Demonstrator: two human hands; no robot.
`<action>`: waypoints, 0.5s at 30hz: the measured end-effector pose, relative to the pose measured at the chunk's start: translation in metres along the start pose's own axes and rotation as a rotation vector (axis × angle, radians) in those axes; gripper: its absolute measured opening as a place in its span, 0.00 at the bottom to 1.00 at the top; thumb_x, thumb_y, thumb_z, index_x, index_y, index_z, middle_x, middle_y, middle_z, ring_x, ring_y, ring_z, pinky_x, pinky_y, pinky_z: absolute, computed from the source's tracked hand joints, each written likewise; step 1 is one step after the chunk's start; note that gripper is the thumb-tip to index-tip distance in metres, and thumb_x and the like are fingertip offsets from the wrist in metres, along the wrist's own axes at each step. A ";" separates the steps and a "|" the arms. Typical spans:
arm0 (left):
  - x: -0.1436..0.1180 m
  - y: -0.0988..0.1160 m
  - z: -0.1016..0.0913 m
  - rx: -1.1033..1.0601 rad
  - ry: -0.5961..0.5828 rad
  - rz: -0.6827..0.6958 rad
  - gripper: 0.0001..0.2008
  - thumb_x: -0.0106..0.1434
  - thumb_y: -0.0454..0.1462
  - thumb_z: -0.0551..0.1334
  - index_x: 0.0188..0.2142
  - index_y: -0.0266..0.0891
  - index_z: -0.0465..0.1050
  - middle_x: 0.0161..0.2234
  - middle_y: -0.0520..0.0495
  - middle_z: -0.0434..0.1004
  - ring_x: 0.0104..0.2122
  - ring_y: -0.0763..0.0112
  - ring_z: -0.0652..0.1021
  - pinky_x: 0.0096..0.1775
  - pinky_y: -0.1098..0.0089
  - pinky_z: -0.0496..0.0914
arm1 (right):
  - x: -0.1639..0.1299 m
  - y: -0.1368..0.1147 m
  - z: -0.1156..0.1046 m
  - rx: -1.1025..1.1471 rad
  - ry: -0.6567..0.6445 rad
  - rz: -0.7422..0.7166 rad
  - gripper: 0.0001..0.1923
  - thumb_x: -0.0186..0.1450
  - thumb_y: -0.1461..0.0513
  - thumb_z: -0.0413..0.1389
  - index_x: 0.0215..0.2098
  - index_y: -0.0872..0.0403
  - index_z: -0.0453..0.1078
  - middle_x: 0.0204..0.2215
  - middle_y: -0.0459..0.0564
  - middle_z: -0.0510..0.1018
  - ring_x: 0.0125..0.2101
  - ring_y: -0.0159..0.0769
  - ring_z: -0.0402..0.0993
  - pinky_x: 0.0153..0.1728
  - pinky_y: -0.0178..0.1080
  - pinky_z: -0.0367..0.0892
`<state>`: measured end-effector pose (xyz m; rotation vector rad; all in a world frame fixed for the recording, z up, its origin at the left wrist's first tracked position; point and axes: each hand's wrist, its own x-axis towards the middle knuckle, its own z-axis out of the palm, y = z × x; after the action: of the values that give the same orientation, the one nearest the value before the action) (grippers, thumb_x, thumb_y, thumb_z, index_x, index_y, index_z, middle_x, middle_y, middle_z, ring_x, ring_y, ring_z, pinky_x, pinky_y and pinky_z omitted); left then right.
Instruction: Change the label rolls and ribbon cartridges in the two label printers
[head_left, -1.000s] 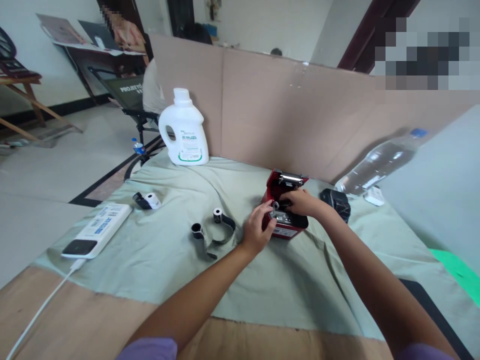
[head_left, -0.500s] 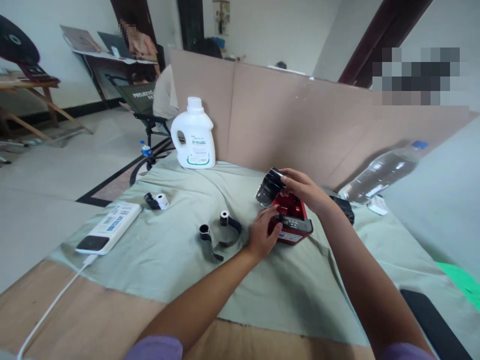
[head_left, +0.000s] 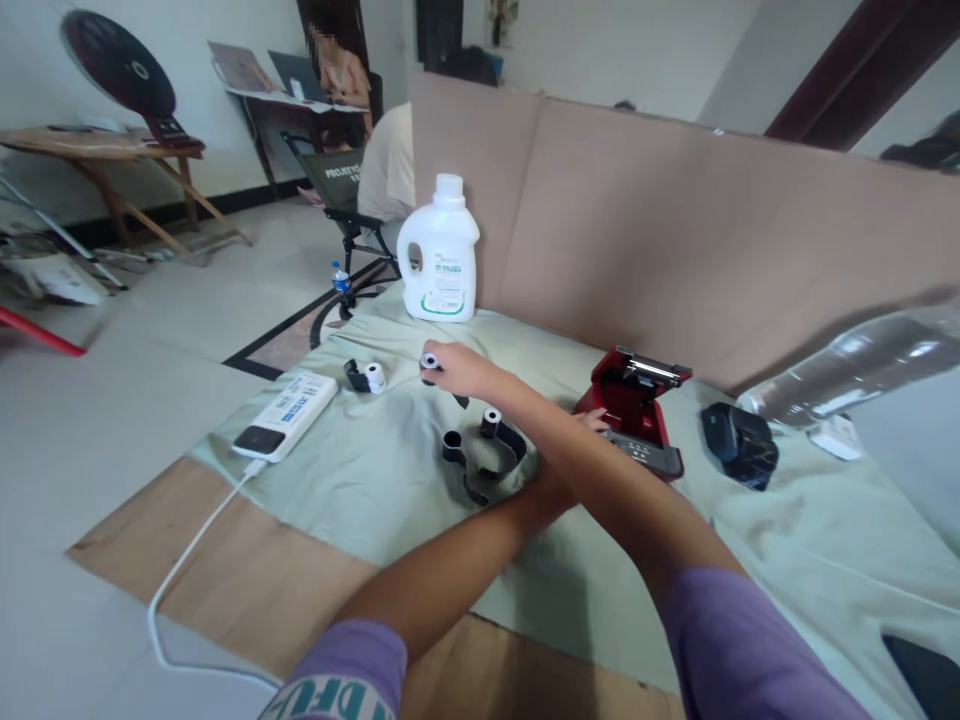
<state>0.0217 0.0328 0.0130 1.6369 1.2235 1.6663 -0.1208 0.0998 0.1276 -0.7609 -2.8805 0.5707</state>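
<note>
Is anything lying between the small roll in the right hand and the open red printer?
Yes. The black ribbon with two spools lies on the cloth between the small roll in the right hand and the red printer. The left hand, mostly hidden under the right forearm, is at the printer's front.

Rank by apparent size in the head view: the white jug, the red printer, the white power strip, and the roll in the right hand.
1. white jug
2. red printer and white power strip: look alike in size, unranked
3. roll held in the right hand
</note>
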 end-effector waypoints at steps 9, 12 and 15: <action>0.001 0.005 -0.005 -0.034 -0.001 0.045 0.14 0.64 0.34 0.65 0.50 0.42 0.70 0.60 0.42 0.73 0.62 0.55 0.71 0.65 0.50 0.66 | 0.004 -0.005 0.031 -0.115 -0.156 -0.006 0.22 0.74 0.51 0.51 0.59 0.54 0.67 0.52 0.60 0.76 0.45 0.44 0.76 0.41 0.38 0.64; 0.001 -0.001 -0.001 -0.032 -0.030 0.025 0.15 0.63 0.34 0.66 0.49 0.41 0.71 0.61 0.39 0.72 0.63 0.52 0.71 0.66 0.48 0.65 | -0.023 0.003 0.002 -0.059 -0.028 -0.021 0.24 0.75 0.53 0.49 0.65 0.53 0.64 0.53 0.59 0.75 0.48 0.43 0.74 0.46 0.39 0.64; -0.002 -0.002 -0.003 -0.080 -0.047 0.016 0.15 0.67 0.32 0.63 0.53 0.40 0.71 0.61 0.39 0.73 0.61 0.52 0.73 0.65 0.51 0.67 | -0.054 0.017 -0.021 -0.067 -0.036 0.024 0.19 0.75 0.57 0.49 0.59 0.55 0.71 0.47 0.57 0.78 0.45 0.41 0.75 0.47 0.38 0.63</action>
<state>0.0190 0.0319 0.0106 1.6318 1.1096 1.6556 -0.0620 0.0935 0.1406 -0.8038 -2.9413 0.4975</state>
